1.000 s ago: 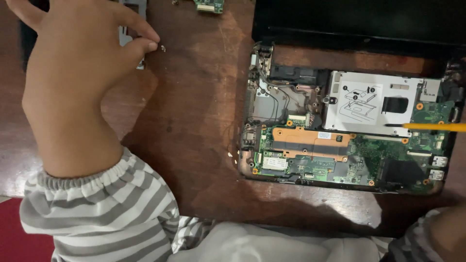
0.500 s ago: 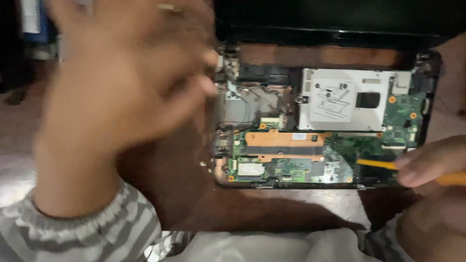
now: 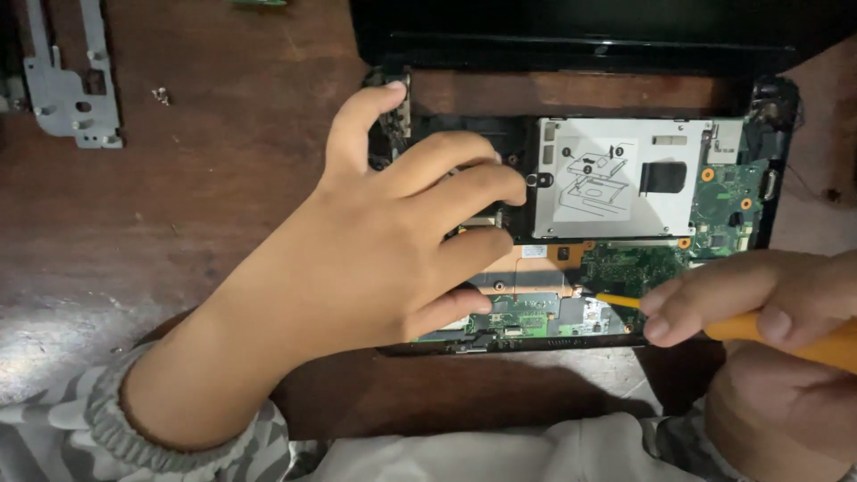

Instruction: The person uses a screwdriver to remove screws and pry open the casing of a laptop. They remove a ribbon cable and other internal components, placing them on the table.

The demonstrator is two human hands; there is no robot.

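Note:
An opened laptop base (image 3: 768,134) lies on the wooden table (image 3: 178,223), its green circuit board (image 3: 643,268) and silver drive caddy (image 3: 616,178) exposed. My left hand (image 3: 393,241) rests spread over the left part of the board, fingers apart and pressing down, thumb near the hinge corner. My right hand (image 3: 759,312) grips a yellow-handled screwdriver (image 3: 768,332); its tip touches the board near a copper-coloured strip (image 3: 527,263) at the lower middle.
A grey metal bracket (image 3: 67,85) lies at the far left of the table, with a small screw (image 3: 162,94) beside it. The dark laptop screen (image 3: 580,31) stands along the back edge. A white cloth (image 3: 500,451) covers my lap.
My left hand came from the far left of the table onto the laptop's left side. My right hand brought the screwdriver tip in from the right onto the lower board.

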